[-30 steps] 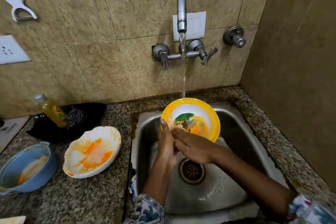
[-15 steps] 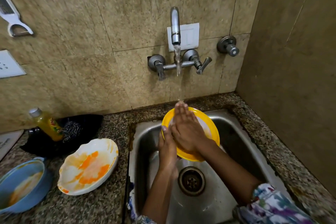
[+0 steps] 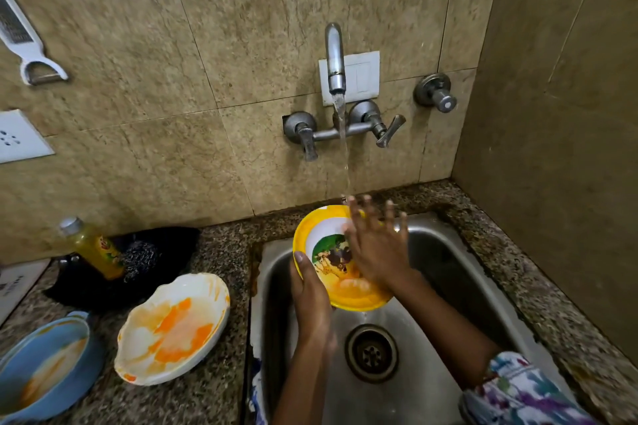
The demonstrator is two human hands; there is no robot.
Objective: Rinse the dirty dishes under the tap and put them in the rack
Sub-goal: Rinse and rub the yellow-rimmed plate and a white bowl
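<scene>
A yellow-rimmed plate [image 3: 319,235] with a picture in its middle is tilted over the steel sink [image 3: 459,272]. My left hand [image 3: 310,297] grips its lower left edge, thumb on the rim. My right hand [image 3: 376,245] lies flat on the plate's face, fingers spread toward the top. Water runs from the wall tap [image 3: 335,59] onto my right fingertips and the plate's upper edge. On the counter to the left lie a white scalloped dish [image 3: 172,328] smeared orange and a blue bowl [image 3: 45,369] with orange residue. No rack is in view.
A yellow soap bottle [image 3: 93,248] and a steel scrubber [image 3: 139,257] sit in a black holder at the back left. Two tap handles [image 3: 386,129] and a separate valve [image 3: 436,97] stick out of the tiled wall. The drain [image 3: 371,352] lies below the plate. A side wall closes the right.
My right hand slid up the plate from its lower edge to its upper part, fingers now spread under the stream. The view tilted downward a little.
</scene>
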